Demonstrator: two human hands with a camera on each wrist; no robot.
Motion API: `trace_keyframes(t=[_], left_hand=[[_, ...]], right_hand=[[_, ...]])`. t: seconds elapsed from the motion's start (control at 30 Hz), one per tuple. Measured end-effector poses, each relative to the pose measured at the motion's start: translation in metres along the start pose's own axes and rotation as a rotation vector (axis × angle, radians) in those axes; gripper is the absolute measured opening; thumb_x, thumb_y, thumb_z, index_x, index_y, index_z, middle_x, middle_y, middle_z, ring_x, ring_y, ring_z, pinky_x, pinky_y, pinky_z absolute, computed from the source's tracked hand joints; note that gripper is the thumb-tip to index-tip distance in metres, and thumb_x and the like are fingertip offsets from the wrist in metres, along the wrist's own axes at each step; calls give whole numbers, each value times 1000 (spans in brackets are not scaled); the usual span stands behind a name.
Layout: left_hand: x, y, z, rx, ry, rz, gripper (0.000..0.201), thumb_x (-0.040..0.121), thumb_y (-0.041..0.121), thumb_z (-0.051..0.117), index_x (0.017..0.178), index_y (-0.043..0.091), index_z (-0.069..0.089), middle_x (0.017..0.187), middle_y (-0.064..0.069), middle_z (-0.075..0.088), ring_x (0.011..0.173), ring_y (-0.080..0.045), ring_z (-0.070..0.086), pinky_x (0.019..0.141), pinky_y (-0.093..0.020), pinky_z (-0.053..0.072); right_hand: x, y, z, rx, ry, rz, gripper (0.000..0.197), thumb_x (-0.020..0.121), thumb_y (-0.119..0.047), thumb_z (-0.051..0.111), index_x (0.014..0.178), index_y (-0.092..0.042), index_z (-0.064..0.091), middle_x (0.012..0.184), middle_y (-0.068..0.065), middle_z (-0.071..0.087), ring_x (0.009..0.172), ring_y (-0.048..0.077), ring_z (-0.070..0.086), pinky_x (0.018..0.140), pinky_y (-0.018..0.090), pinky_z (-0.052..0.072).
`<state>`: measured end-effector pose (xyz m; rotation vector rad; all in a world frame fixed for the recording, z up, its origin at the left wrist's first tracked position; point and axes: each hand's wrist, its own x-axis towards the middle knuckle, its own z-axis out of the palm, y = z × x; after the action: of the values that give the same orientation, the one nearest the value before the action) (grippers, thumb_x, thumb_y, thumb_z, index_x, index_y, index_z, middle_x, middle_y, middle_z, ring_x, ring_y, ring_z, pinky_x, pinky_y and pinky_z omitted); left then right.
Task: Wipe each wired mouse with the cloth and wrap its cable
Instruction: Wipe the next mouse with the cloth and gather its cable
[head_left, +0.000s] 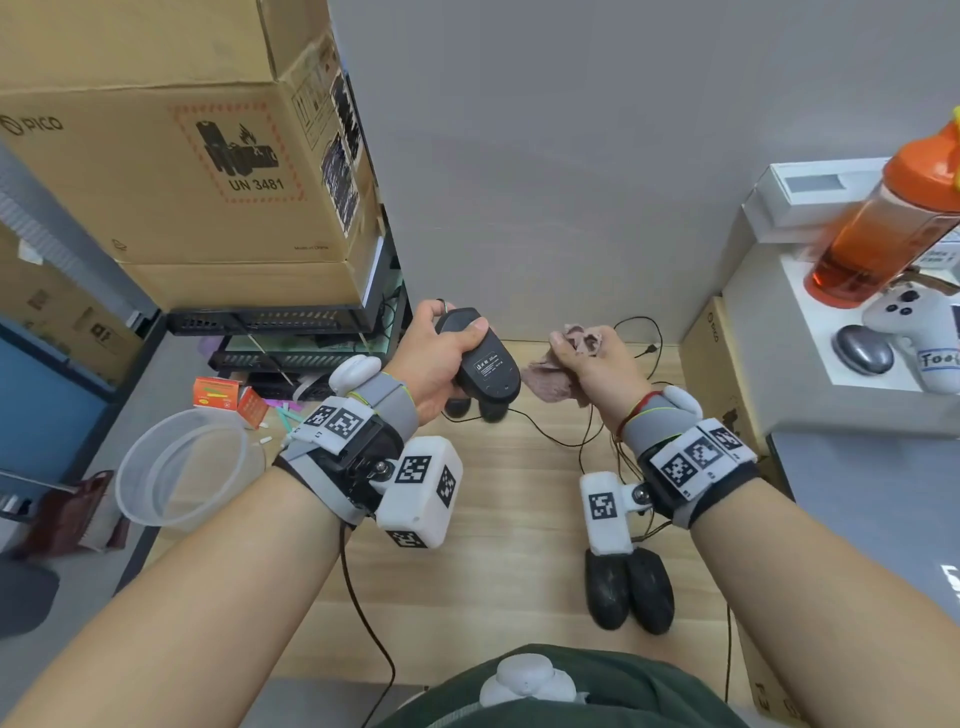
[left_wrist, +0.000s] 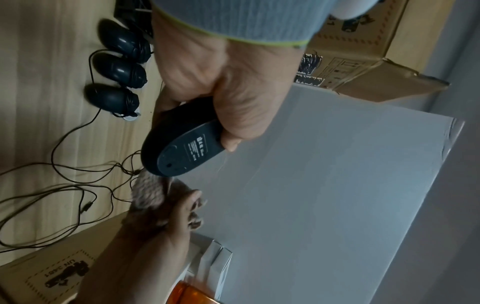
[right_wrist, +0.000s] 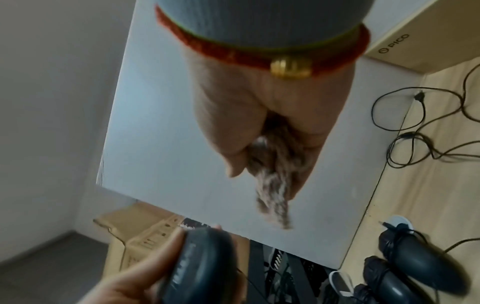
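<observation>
My left hand (head_left: 453, 332) grips a black wired mouse (head_left: 485, 364) in the air, its labelled underside turned up (left_wrist: 182, 148). My right hand (head_left: 579, 344) clutches a bunched pinkish-brown cloth (head_left: 550, 379) just right of the mouse; whether the cloth (left_wrist: 148, 191) touches the mouse's tail end I cannot tell. In the right wrist view the cloth (right_wrist: 272, 185) hangs from the fist above the mouse (right_wrist: 202, 263). Three mice with wrapped cables (left_wrist: 119, 70) lie side by side on the wooden table (head_left: 498, 519). Two more black mice (head_left: 628, 587) lie near my right forearm.
Loose black cables (head_left: 597, 431) sprawl across the table's right half. A clear plastic tub (head_left: 187, 467) sits at the left edge, stacked cardboard boxes (head_left: 182, 156) behind it. At the right stand an orange bottle (head_left: 883, 234), a white controller (head_left: 919, 322) and a cardboard box (head_left: 711, 374).
</observation>
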<state>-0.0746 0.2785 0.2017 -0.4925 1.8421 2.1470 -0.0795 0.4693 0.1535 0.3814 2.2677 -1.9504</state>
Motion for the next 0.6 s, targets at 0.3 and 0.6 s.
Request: trace_keyframes(t=[0.3, 0.6], left_hand=[[6, -2, 3, 24, 63, 13, 41, 101, 15, 63, 136, 13, 41, 126, -11, 60, 85, -23, 68, 63, -46, 62], [6, -9, 6, 145, 56, 113, 29, 98, 15, 67, 116, 20, 44, 113, -15, 65, 82, -23, 64, 65, -37, 57]], right_hand=[[-24, -28, 16, 151, -374, 20, 26, 101, -10, 49, 121, -9, 65, 95, 3, 68, 71, 8, 66, 64, 24, 56], [-33, -15, 23, 22, -290, -38, 43, 80, 6, 75, 76, -16, 38, 61, 16, 56, 44, 23, 54, 39, 21, 36]])
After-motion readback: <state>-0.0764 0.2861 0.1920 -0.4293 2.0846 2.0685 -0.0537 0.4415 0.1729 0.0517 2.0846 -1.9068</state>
